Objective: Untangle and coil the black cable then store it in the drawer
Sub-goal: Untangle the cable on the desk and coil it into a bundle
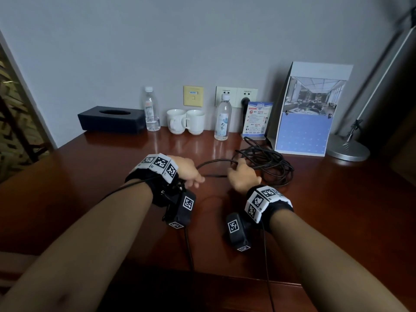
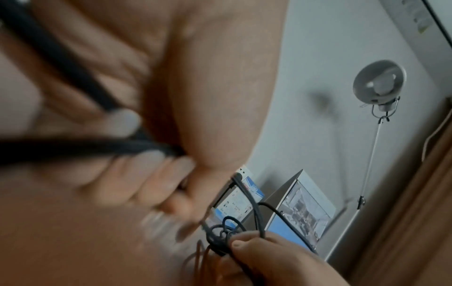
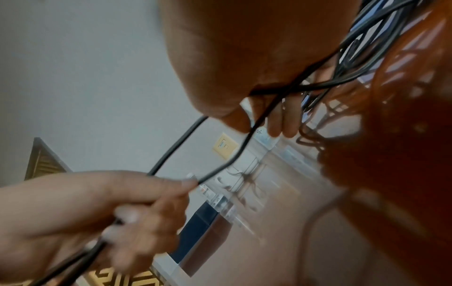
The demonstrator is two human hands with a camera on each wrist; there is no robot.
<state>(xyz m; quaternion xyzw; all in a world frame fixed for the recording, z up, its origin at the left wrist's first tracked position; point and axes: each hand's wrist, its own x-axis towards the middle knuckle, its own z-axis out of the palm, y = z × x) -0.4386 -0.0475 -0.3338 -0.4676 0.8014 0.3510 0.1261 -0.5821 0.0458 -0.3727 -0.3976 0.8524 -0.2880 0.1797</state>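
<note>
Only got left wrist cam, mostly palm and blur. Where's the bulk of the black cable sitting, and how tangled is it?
Observer: Head view: most of the black cable lies in a loose, overlapping heap on the desk, just in front of the blue-and-white display stand.
Operator: What's the right hand's grip on?
Observer: The right hand is at the heap's left edge. The right wrist view shows two strands crossing under its curled fingers.
Operator: Anything close enough to knock over?
Observer: A water bottle stands upright just behind and left of the heap, near the wall.
</note>
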